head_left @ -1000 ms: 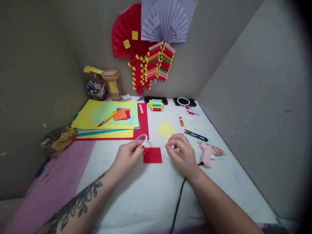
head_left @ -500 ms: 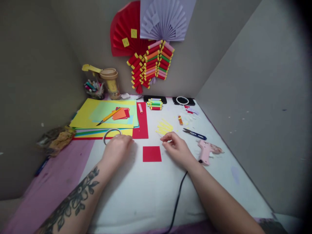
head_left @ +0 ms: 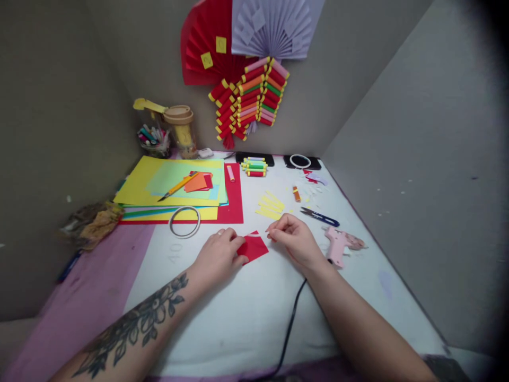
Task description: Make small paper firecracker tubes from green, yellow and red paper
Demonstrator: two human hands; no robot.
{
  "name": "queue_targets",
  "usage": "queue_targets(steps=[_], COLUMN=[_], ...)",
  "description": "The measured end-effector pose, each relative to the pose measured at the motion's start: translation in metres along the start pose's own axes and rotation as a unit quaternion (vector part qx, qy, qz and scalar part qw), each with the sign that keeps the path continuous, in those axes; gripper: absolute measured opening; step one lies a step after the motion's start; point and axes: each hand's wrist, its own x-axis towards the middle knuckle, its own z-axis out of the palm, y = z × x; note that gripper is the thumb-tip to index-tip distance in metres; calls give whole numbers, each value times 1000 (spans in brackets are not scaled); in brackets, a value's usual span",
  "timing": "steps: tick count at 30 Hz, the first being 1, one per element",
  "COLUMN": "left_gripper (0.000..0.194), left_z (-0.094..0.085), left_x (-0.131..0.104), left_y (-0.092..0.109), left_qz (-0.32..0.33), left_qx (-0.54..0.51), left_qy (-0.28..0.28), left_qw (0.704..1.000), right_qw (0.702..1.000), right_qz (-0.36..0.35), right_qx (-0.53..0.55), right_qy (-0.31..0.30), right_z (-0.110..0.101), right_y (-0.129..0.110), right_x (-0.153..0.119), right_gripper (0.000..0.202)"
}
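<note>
My left hand (head_left: pixel 222 249) has its thumb and fingers closed on the left side of a small red paper square (head_left: pixel 255 248), which sits tilted on the table. A pale strip, perhaps double-sided tape, shows along the paper's far edge. Just right of the paper, my right hand (head_left: pixel 289 236) is pinched; whatever lies between its fingertips is too small to make out. A roll of tape (head_left: pixel 170 223) rests behind and left of my left hand. Yellow paper strips (head_left: pixel 269 206) lie beyond the right hand.
Stacked coloured paper (head_left: pixel 131 191) with a craft knife (head_left: pixel 178 187) on top lies at the left. At the right are thread snips (head_left: pixel 320 216) and a pink glue gun (head_left: pixel 338 246) with a black cord. Rolled paper tubes (head_left: pixel 254 166) sit at the back.
My left hand has let go of the tape roll, moved right and taken hold of the red paper square, which is now turned. My right hand stays close by, still pinched.
</note>
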Motion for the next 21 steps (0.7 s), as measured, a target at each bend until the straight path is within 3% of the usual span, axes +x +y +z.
queue_targets(steps=[8,11,16,21], left_gripper=[36,32,34,35], left_z=[5,6,8,9], left_x=[7,7,2,1], left_y=[-2,-3,-7,-11], left_qz=[-68,-24,121,96], left_qx=[30,-2,-38,15], left_qy=[31,27,-3,19], left_qw=[997,999,992,995], right_qw=[995,995,995,996], right_qz=[62,63,55,56], right_qx=[80,77,74,58], right_qy=[5,18,36,28], right_z=[1,1,-3,-7], right_y=[4,1,-5,1], right_x=[-1,-3,-6,-9], right_gripper=[28,32,46,52])
